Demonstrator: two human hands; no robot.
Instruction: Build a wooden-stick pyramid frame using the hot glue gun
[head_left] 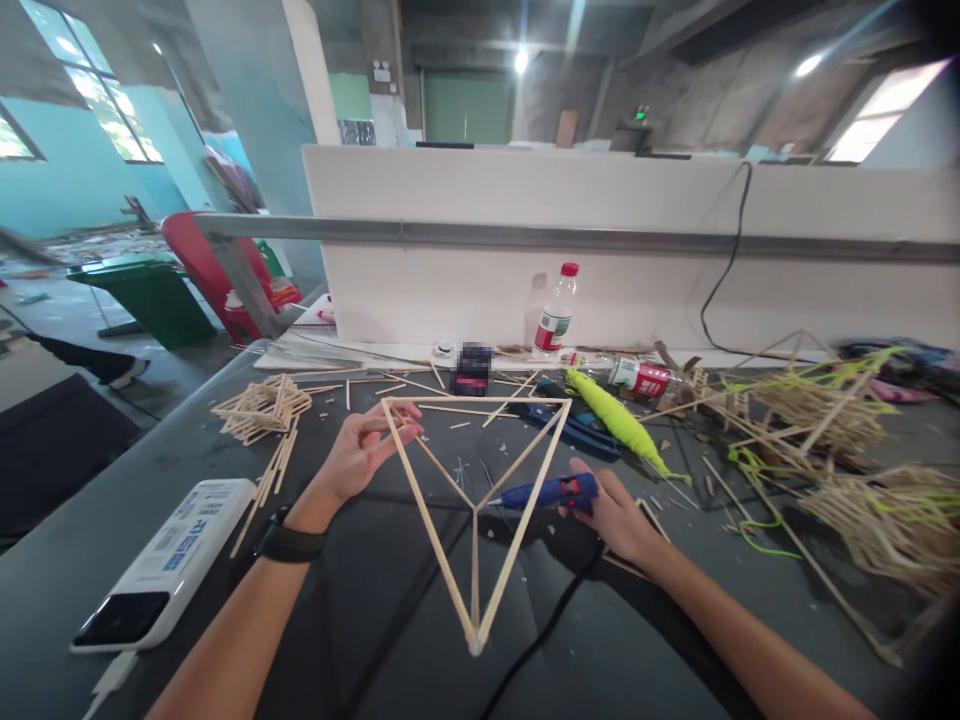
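My left hand (364,450) pinches a corner of a pyramid-shaped frame of thin wooden sticks (474,500), which is tilted with its point toward me. My right hand (619,515) grips a blue glue gun (551,492). Its nozzle points left at the joint in the middle of the frame, where several sticks meet. A black cord (547,625) runs from the gun toward me across the dark table (360,620). A black band sits on my left wrist.
A white power bank (161,565) lies at the left. Loose sticks (262,405) are piled behind my left hand. A yellow-green yarn spool (611,415), blue pliers, two bottles (555,310) and finished stick frames (832,430) crowd the back and right. A white partition stands behind.
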